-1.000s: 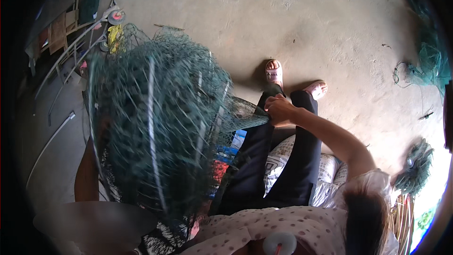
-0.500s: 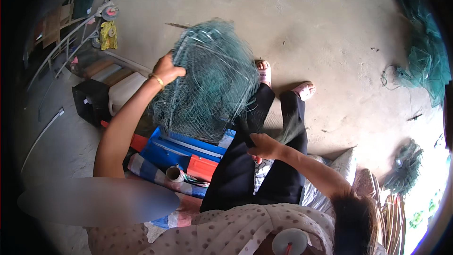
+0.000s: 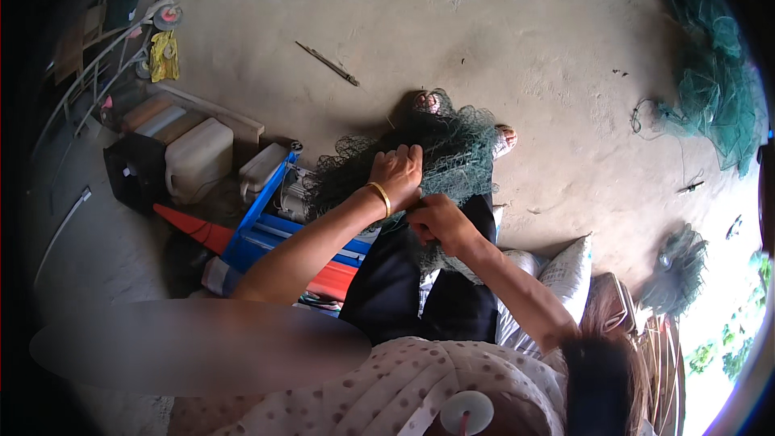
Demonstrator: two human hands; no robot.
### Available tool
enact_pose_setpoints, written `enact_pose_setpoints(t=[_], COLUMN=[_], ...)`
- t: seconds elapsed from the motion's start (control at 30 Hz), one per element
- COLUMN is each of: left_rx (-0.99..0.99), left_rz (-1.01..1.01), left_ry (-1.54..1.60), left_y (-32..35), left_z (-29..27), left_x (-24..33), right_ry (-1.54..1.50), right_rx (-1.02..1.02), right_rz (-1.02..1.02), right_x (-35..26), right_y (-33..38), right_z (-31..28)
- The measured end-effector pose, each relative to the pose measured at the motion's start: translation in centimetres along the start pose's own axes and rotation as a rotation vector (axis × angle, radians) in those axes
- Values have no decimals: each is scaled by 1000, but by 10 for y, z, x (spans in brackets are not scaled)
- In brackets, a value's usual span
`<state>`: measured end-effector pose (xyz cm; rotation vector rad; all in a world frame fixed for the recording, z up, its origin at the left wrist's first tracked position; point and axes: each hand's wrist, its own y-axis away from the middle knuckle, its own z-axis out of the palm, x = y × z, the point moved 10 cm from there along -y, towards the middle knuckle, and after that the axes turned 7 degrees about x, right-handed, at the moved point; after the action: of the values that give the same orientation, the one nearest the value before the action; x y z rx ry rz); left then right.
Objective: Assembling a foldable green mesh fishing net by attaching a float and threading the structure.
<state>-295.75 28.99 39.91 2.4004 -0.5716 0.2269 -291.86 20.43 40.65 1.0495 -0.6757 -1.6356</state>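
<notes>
A dark green mesh net (image 3: 464,145) lies bunched over my lower legs and partly covers my feet. My left hand (image 3: 397,173), with a gold bracelet at its wrist, is closed on the net from above. Close against it, my right hand (image 3: 440,220) is curled into a fist at the net's near edge. Some mesh hangs below the right hand between my thighs. The exact strands between the fingers are hidden.
To my left stand a blue metal frame (image 3: 262,222), a red panel (image 3: 194,230) and a pale plastic jug (image 3: 200,160). A thin stick (image 3: 327,63) lies on the concrete floor ahead. White sacks (image 3: 565,274) and a green net pile (image 3: 718,113) are at the right.
My left hand has come down and to the right, lowering the net from a raised, spread position onto my legs. Both hands are now together, and the net is bunched.
</notes>
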Motion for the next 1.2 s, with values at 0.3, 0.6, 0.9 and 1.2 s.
enact_pose_setpoints(t=[0.3, 0.6, 0.9, 1.2], left_rx=[-64, -101, 25, -278], left_rz=[-52, 129, 69, 432], left_ry=[-7, 20, -61, -389], left_y=[-7, 17, -24, 16], left_z=[12, 1, -31, -78], left_x=[-9, 39, -6, -32], right_ry=[-141, 86, 107, 1744], right_rx=[141, 71, -181, 374], right_rz=[148, 90, 170, -1030], right_x=[-17, -26, 13, -191], right_y=[43, 33, 79, 43], right_z=[-32, -32, -60, -112])
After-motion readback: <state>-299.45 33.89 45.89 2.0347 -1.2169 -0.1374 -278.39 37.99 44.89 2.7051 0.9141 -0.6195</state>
